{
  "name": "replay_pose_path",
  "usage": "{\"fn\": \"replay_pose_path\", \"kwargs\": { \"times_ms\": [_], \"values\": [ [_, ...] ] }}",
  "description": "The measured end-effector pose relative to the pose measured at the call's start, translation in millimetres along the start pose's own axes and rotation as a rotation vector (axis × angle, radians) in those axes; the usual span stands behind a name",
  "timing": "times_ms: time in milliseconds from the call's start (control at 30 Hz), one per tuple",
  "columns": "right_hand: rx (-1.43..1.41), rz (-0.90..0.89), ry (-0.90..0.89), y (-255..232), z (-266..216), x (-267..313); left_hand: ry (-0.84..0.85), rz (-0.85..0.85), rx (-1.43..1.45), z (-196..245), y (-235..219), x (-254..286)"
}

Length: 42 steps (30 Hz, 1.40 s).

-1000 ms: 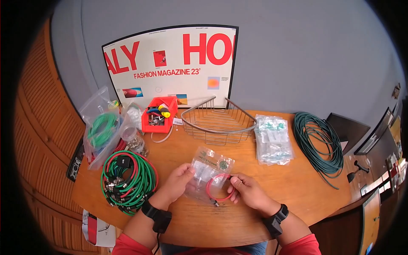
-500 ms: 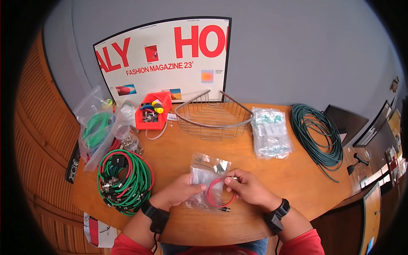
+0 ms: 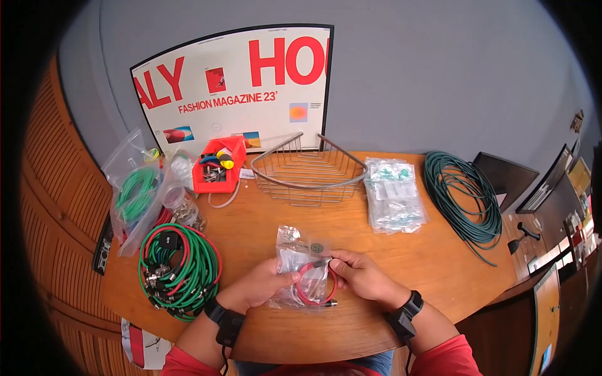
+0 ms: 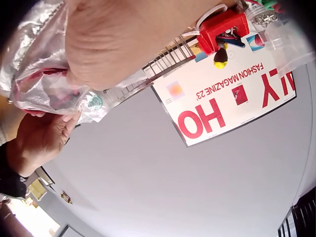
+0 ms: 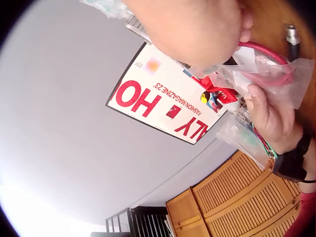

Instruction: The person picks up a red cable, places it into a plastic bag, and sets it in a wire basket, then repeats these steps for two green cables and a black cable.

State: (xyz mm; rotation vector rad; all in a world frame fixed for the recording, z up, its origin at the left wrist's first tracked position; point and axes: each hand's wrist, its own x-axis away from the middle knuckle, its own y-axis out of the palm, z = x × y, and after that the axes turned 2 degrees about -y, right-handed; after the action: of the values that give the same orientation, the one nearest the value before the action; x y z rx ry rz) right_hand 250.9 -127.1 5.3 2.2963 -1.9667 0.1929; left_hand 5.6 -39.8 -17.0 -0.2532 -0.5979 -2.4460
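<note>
Near the front of the wooden table, my left hand [image 3: 266, 283] grips the left side of a clear plastic bag [image 3: 290, 237], thumb across its front. A coiled red cable [image 3: 300, 289] overlaps the bag, and one metal-tipped black connector [image 3: 332, 303] hangs at its lower edge. My right hand [image 3: 362, 274] pinches the cable's upper end, close to the bag's right side. From the right wrist, the connector [image 5: 292, 35] and the red cable [image 5: 266, 49] show beside the bag [image 5: 302, 81]. In the left wrist view the bag [image 4: 42, 94] spans both hands, partly hidden behind the left one.
Coiled green and red cables [image 3: 207, 282] lie left of my forearm. Behind them stand a jar [image 3: 182, 210], a bag of green cable [image 3: 135, 194] and a red bin [image 3: 216, 182]. A wire basket [image 3: 307, 185], stacked plastic bags [image 3: 394, 203] and a dark green cable coil [image 3: 461, 200] line the back.
My left hand has slid lower on the bag, its thumb now over the front. The right hand has brought the red cable slightly left, further over the bag. The head view has shifted a little.
</note>
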Motion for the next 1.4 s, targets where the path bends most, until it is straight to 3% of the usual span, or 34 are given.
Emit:
{"fn": "replay_pose_path", "kwargs": {
  "times_ms": [200, 333, 400, 633, 700, 733, 800, 833, 900, 1033, 1100, 1333, 1400],
  "values": [
    [-0.183, 0.212, -0.145, 6, 14, -5, 0.068, 0.0, -0.031, 2, 11, -1],
    [-0.205, 0.18, -0.163, 6, 16, -6, 0.108, 0.033, 0.012, 5, 11, -2],
    [-0.18, 0.231, -0.307, 10, 13, -6, 0.119, 0.05, 0.022, 3, 9, -3],
    [0.018, 0.233, -0.26, 7, 15, -3, 0.093, 0.053, 0.024, 1, 12, -4],
    [0.064, 0.174, -0.098, 9, 14, -1, 0.102, 0.03, 0.048, 1, 15, -4],
    [0.064, 0.176, -0.097, 8, 14, -1, 0.115, 0.032, 0.041, -2, 14, -5],
    [0.139, 0.06, -0.261, 8, 14, -2, 0.132, 0.035, 0.033, -3, 13, -6],
    [0.141, 0.057, -0.264, 10, 12, -1, 0.148, 0.033, 0.066, -3, 13, -6],
    [-0.199, 0.119, -0.247, 17, 7, -1, 0.17, 0.039, 0.099, 3, 14, -2],
    [-0.077, 0.066, -0.267, 10, 4, -2, 0.32, 0.116, 0.255, 12, 16, 1],
    [-0.025, -0.068, -0.012, 3, 5, -1, 0.367, 0.139, 0.286, 10, 11, -2],
    [-0.128, 0.091, -0.155, -8, -1, 4, 0.532, 0.243, 0.402, 12, 6, -5],
    [0.142, 0.062, -0.186, -16, -9, 11, 0.574, 0.278, 0.448, 14, 0, -1]
  ]
}}
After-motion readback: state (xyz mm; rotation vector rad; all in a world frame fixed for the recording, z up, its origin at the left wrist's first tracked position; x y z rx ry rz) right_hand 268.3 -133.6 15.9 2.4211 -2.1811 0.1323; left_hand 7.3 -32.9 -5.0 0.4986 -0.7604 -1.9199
